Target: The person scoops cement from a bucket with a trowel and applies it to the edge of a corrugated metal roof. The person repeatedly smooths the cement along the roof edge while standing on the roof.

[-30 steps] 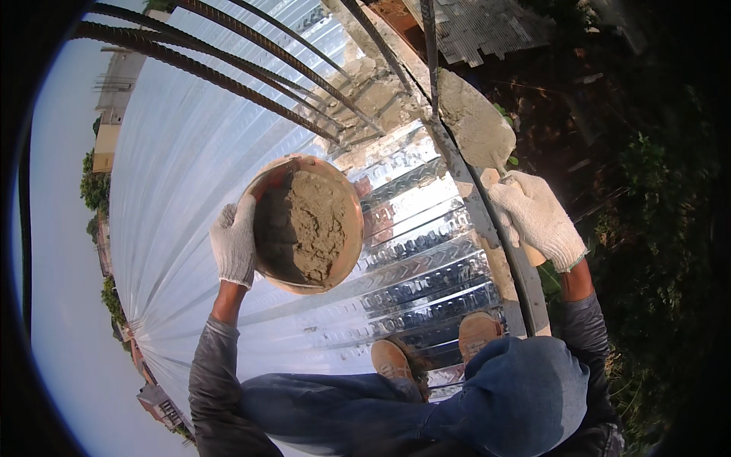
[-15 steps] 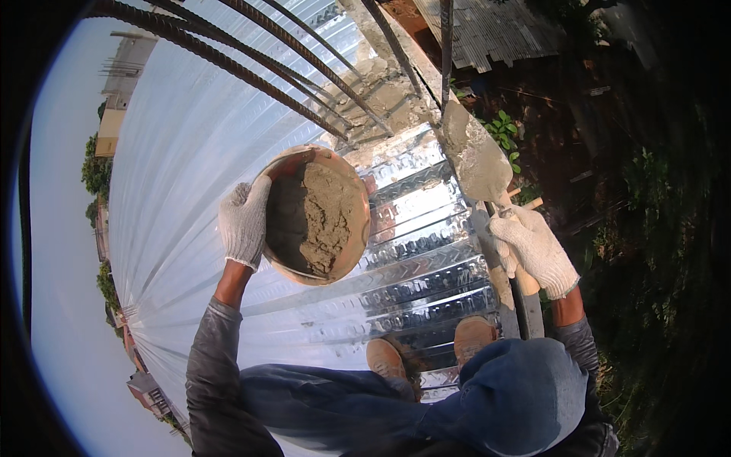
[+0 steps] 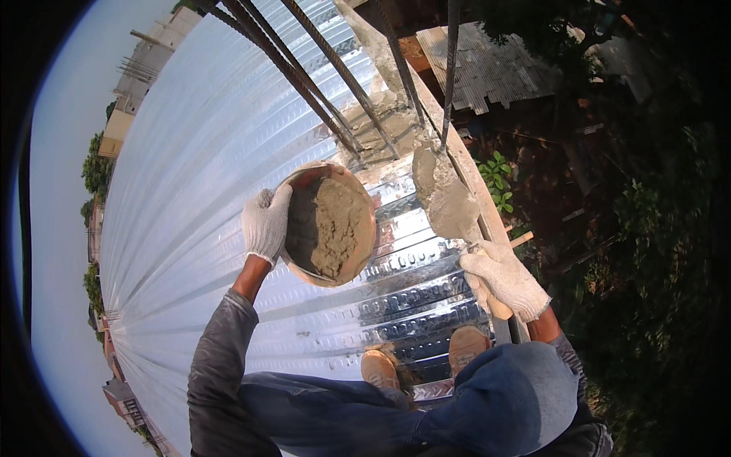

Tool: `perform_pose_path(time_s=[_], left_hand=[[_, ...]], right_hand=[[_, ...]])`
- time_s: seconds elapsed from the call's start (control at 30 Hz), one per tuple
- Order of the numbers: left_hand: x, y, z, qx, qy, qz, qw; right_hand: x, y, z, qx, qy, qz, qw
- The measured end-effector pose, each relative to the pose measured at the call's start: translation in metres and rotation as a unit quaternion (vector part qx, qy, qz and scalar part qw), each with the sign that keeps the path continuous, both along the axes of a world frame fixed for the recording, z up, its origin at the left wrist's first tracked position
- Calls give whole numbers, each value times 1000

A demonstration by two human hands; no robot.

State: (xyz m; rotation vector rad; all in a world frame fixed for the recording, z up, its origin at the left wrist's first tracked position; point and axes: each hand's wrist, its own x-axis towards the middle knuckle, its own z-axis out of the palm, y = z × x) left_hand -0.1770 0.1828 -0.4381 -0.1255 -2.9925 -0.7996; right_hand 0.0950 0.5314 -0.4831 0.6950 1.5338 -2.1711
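Note:
My left hand (image 3: 266,223), in a white knit glove, grips the left rim of a round bucket (image 3: 367,221). The bucket is tipped so its mouth faces me, and wet grey mortar (image 3: 339,221) fills its right part. My gloved right hand (image 3: 506,278) is closed round the wooden handle of a trowel (image 3: 445,198). Mortar is smeared on the trowel's blade, which points away from me beside the concrete edge. Between the blade and the upright bars lies a patch of rough concrete (image 3: 388,126).
Steel rebars (image 3: 335,57) rise from the concrete patch ahead. Ribbed metal decking (image 3: 228,175) spreads under my shoes (image 3: 381,369) and to the left. Along the right runs a narrow edge (image 3: 487,206), with a drop to plants (image 3: 496,179) and a corrugated roof (image 3: 487,68) below.
The trowel and my right hand have moved left and nearer to me, the blade now over the decking's edge. My left hand and the bucket have shifted slightly right.

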Motion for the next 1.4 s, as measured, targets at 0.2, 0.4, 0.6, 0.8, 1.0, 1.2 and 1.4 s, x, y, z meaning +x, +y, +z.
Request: perform_pose_path(time_s=[0.2,0.4,0.6,0.8,1.0,1.2,1.4], left_hand=[[16,0,6,56,-20,12,998],[19,-11,-2,85,-10,11,996],[14,-23,-10,60,-1,26,998],[18,2,-8,38,-12,33,999],[16,-1,-4,43,-21,31,998],[13,-3,-5,41,-21,16,999],[6,-11,-4,46,-36,22,998]], right_hand=[[9,8,-7,-10,20,-86,996],[-43,74,-15,157,78,-185,967],[-156,142,-55,367,169,-290,868],[-297,154,-109,607,188,-136,760],[-312,125,-110,526,246,-65,812],[-202,111,-120,385,146,-141,900],[-94,84,-96,143,160,-193,957]])
